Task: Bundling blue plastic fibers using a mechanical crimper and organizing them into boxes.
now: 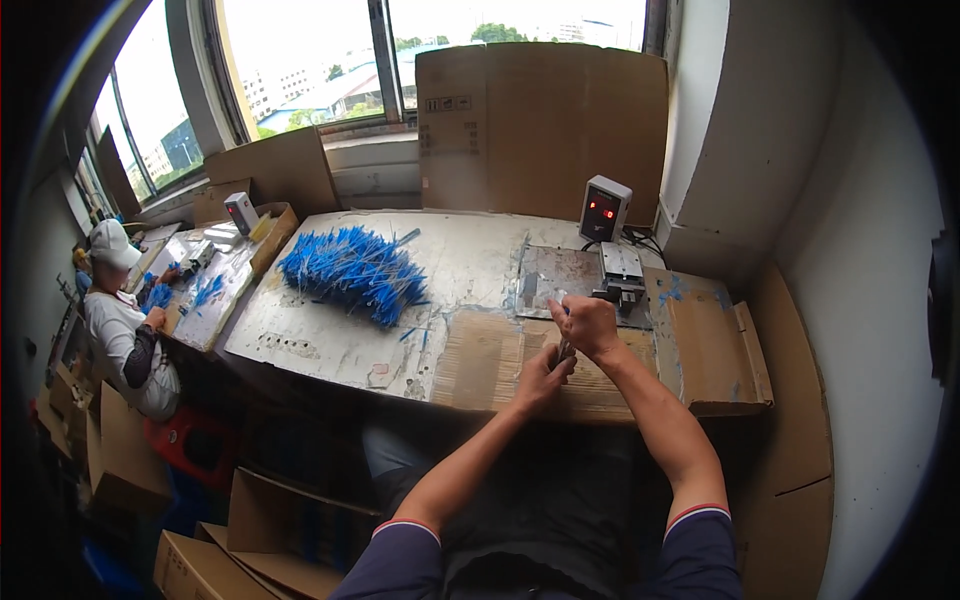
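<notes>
My left hand (pixel 543 381) is closed over the cardboard-covered front part of the table, with a thin greyish piece (pixel 563 350) rising from its fingers. Just above and to the right, my right hand (pixel 590 324) is closed too, its fingertips pinched by the upper end of that piece, where a bit of blue shows. What exactly both hands hold is too small to name. Behind my right hand stands a small metal bench machine (pixel 622 268) on a scuffed metal plate (pixel 543 265). A big heap of thin blue strips with pale ends (pixel 355 272) lies to the left.
A white control box (pixel 606 208) with a red display stands behind the machine. To its right lies a shallow cardboard tray (pixel 712 350). A tall cardboard sheet (pixel 545 130) leans at the window. At far left, a co-worker (pixel 125 320) sits at another bench; cardboard boxes (pixel 215 565) stand below.
</notes>
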Tool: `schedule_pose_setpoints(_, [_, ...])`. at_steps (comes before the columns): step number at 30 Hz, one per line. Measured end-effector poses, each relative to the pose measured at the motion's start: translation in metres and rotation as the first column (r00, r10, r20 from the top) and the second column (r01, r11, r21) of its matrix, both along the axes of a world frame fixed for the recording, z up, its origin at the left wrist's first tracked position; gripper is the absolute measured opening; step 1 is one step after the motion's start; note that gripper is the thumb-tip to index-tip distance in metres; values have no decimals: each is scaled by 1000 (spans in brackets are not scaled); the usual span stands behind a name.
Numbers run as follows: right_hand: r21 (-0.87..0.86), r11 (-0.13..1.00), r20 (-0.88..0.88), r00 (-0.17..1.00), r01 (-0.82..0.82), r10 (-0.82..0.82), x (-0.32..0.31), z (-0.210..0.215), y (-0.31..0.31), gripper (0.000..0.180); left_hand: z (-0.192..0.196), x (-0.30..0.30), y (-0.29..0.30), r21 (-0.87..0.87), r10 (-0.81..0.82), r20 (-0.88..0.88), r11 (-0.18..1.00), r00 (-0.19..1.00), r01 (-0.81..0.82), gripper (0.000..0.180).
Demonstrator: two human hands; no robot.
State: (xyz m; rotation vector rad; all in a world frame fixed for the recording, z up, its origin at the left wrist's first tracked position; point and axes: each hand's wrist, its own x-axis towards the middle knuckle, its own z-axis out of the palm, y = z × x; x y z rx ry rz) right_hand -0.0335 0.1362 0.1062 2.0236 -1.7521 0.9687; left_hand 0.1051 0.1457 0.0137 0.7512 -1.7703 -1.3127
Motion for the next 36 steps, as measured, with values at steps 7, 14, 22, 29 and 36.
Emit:
schedule_pose_setpoints(7, [118, 975, 145, 975, -186, 169, 33, -17, 7, 45, 13, 44, 37, 446, -225, -175, 850, 958, 281, 34])
schedule_pose_setpoints(14, [410, 723, 768, 638, -556, 54, 29, -42, 21, 74, 4, 89, 58, 630, -146, -113, 755, 983, 184, 28])
schedule_pose_setpoints(22, [35, 800, 993, -72, -599, -98, 33, -60, 22, 68, 12, 94, 66, 755, -86, -197, 621, 977, 208, 26])
schedule_pose_setpoints(29, [57, 960, 987, 163, -274, -12, 0, -104, 23, 35, 33, 136, 69, 819, 109, -30, 572, 994, -38, 22])
schedule_pose_setpoints(36, [123, 943, 970, 236, -309, -49, -2, -100, 30, 28, 136, 247, 27, -758, 905, 195, 384, 377, -528, 29])
